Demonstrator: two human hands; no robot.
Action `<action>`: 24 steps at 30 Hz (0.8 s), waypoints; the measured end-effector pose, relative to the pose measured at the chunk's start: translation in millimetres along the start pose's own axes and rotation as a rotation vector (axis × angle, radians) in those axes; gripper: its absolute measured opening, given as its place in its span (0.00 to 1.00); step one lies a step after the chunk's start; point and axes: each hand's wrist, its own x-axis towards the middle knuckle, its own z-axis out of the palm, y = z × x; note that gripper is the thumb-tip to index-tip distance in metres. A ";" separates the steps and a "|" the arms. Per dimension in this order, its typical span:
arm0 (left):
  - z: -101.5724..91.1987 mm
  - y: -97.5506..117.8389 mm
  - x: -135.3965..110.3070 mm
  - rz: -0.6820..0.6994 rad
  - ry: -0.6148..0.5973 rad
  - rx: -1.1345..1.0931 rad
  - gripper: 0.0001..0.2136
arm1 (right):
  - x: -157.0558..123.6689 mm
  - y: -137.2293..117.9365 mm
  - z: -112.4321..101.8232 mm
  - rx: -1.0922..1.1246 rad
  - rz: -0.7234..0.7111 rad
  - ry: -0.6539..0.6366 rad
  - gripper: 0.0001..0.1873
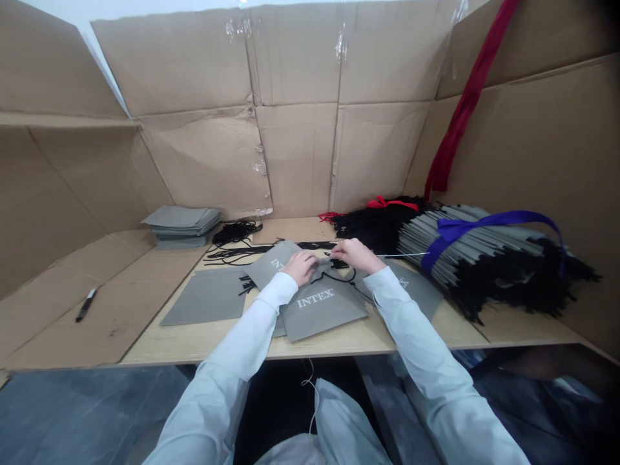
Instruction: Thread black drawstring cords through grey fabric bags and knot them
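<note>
My left hand (301,266) is closed on the top edge of a grey drawstring bag (270,263) with partly covered white lettering. Beside it, my right hand (356,254) pinches a thin, pale rod (407,255) that sticks out to the right; its other end is hidden by the fingers. Black cord (346,279) loops below the right hand. Nearer to me lies another grey bag (322,313) printed INTEX, overlapping the others. A further grey bag (421,294) rests partly under my right forearm.
A plain grey bag (203,300) lies at left, with stacked bags (181,223) and black cords (237,231) behind. At right are a bundle of grey bags (465,239) tied with blue ribbon (489,223) and a black cord bundle (372,223). A marker (86,305) lies far left; cardboard walls (295,155) enclose the table.
</note>
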 end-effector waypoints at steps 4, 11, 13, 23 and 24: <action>-8.0 0.8 1.9 0.094 0.011 0.151 0.09 | 1.5 5.3 5.0 0.034 -0.055 0.011 0.13; -8.4 1.9 2.8 0.069 -0.076 0.095 0.07 | -0.2 7.2 7.6 0.031 -0.033 -0.001 0.13; -8.5 3.8 4.0 0.068 -0.074 0.009 0.08 | -0.4 6.7 7.7 0.030 -0.035 0.001 0.12; -33.2 1.7 1.1 -0.078 0.196 -0.149 0.08 | -4.5 -3.0 4.6 0.096 -0.144 0.145 0.16; -35.9 -0.3 0.1 -0.080 0.212 -0.158 0.07 | -4.9 -4.6 4.8 0.096 -0.151 0.153 0.16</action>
